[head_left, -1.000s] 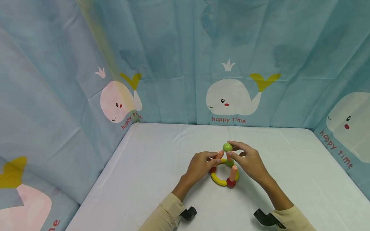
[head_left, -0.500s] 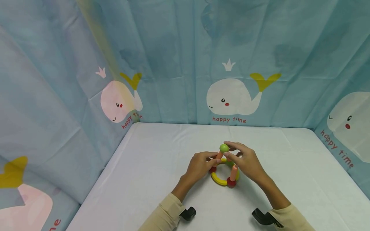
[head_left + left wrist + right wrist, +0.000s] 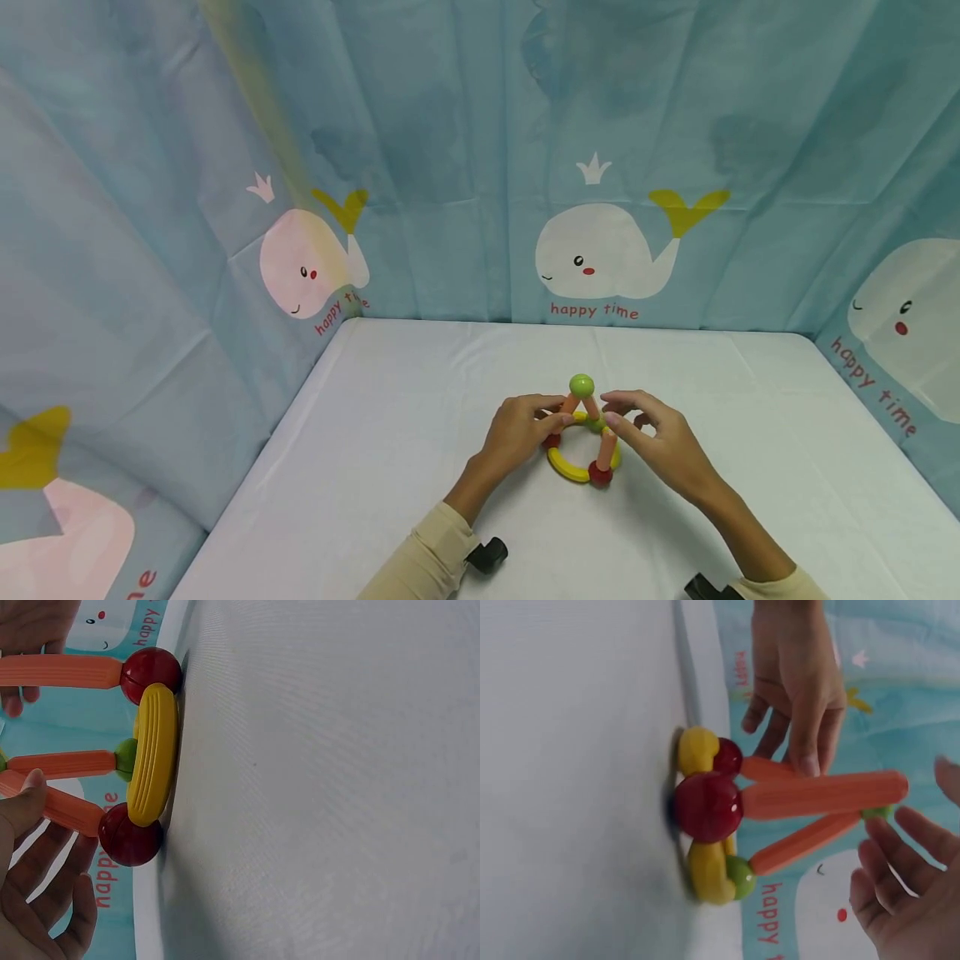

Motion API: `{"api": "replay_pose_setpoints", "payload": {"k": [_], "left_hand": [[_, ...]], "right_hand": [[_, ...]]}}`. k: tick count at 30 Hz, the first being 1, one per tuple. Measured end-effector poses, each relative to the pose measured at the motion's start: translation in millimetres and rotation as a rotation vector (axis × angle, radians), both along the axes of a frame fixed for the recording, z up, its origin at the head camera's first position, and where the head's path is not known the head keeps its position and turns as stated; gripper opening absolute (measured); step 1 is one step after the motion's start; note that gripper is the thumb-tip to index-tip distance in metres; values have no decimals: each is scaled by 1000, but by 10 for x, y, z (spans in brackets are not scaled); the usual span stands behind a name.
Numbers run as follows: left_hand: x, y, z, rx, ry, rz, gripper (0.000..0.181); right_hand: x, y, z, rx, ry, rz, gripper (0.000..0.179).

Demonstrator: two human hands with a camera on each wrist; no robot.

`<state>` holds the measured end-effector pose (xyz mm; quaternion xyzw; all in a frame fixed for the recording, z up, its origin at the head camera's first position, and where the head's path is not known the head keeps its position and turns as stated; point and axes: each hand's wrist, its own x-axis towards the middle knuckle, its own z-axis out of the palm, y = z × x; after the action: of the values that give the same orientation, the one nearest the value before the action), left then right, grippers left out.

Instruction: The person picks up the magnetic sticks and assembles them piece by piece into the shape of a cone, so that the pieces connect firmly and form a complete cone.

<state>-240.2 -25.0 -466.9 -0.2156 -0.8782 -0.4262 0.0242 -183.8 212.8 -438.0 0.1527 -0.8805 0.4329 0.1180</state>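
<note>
A toy frame stands on the white table: yellow curved pieces [image 3: 567, 467] joined by red balls [image 3: 600, 473] and a green ball [image 3: 740, 877] form a ring. Orange sticks rise from it. Two of them lean together under a green top ball [image 3: 581, 386]; the near stick [image 3: 605, 451] has a bare upper end. My left hand [image 3: 517, 431] pinches the left leaning stick [image 3: 71, 810] between thumb and fingers. To the right of the frame is my right hand [image 3: 663, 437], its fingers loosely bent and holding nothing, apart from the top ball.
The white tabletop [image 3: 360, 467] spreads around the frame. A blue curtain [image 3: 450, 167] printed with whales stands behind and at the sides. Black wrist camera mounts [image 3: 489, 555] stick out near the sleeves.
The top ball, held in my right hand, shifted left onto the stick in my left hand. My right hand then let go of it and moved right and down. My left hand stayed put.
</note>
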Motion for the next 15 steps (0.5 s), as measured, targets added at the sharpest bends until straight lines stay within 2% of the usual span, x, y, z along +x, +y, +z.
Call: {"api": "replay_pose_setpoints", "payload": {"k": [6, 9, 15], "left_hand": [[9, -7, 1, -7, -5, 8, 39], [12, -6, -2, -17, -5, 11, 39], [9, -6, 5, -13, 2, 8, 39]], "right_hand": [[91, 127, -200, 16, -97, 139, 37], [110, 157, -299, 40, -154, 190, 30], [96, 155, -379, 68, -181, 194, 18]]}}
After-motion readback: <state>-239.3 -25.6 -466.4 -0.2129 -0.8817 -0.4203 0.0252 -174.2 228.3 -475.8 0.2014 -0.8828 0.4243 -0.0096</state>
